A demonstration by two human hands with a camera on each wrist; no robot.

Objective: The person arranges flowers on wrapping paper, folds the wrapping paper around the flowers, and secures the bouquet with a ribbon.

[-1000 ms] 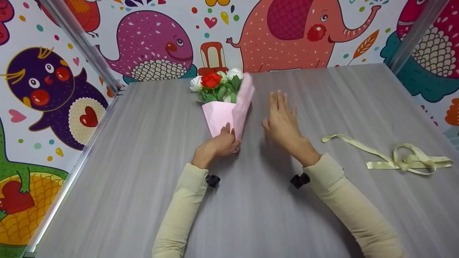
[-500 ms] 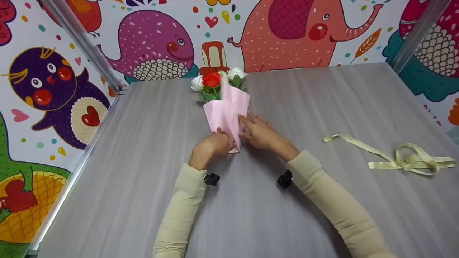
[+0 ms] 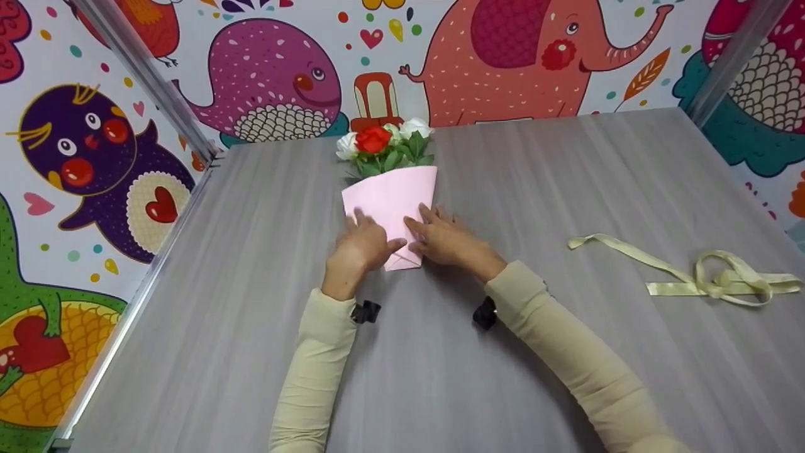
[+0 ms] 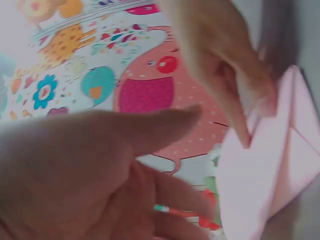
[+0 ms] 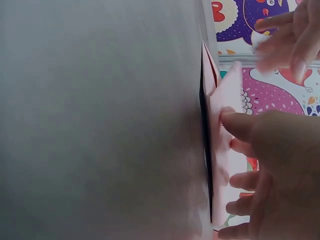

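Note:
A bouquet of red and white flowers [image 3: 372, 139] with green leaves lies on the table, its stems hidden inside pink wrapping paper [image 3: 390, 189]. The paper is folded across the front and narrows to a creased bottom end. Over the paper's left side is my left hand [image 3: 360, 250], fingers spread; the left wrist view shows its thumb and fingers apart from the sheet. My right hand [image 3: 449, 242] touches the right side, and in the right wrist view its thumb and fingertips [image 5: 240, 180] press against the paper with the fingers extended.
A pale yellow satin ribbon [image 3: 723, 286] lies loosely looped on the right of the grey wooden table [image 3: 188, 352]. Behind and to the left stand walls with cartoon animals [image 3: 277, 75], with metal posts [image 3: 151, 82] at the corners.
My right hand has come in from the right onto the paper. The raised right flap of paper now lies folded across the front. My left hand has shifted slightly left, its fingers loosened.

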